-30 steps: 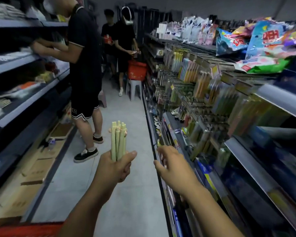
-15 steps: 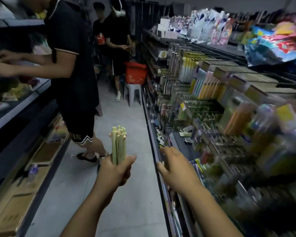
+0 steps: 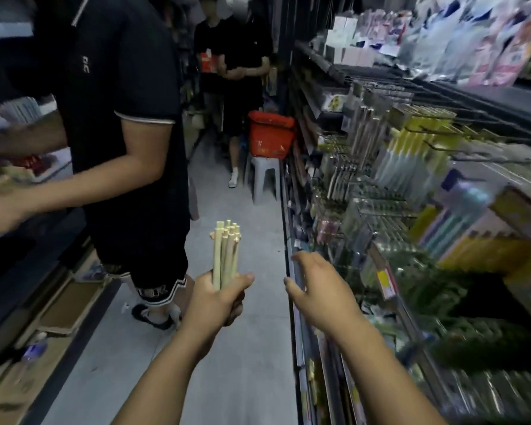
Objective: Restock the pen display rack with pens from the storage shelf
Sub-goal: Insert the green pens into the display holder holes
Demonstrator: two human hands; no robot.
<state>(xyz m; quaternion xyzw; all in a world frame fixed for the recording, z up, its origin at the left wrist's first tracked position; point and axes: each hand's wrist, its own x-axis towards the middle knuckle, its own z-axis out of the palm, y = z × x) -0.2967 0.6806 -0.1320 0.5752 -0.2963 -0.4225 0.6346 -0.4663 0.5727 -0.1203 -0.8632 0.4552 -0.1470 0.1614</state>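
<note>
Pointing upward: pens [image 3: 226,253], left hand [image 3: 219,297]

Head-worn, forward-down along aisle [image 3: 258,234] (wide-angle)

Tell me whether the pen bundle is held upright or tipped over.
Upright. The pen bundle stands nearly vertical, tops up, its lower end gripped in the left hand.

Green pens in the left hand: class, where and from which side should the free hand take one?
The pens stand upright with tops free while the left hand wraps their lower ends, so probably pinch one top end from above.
</note>
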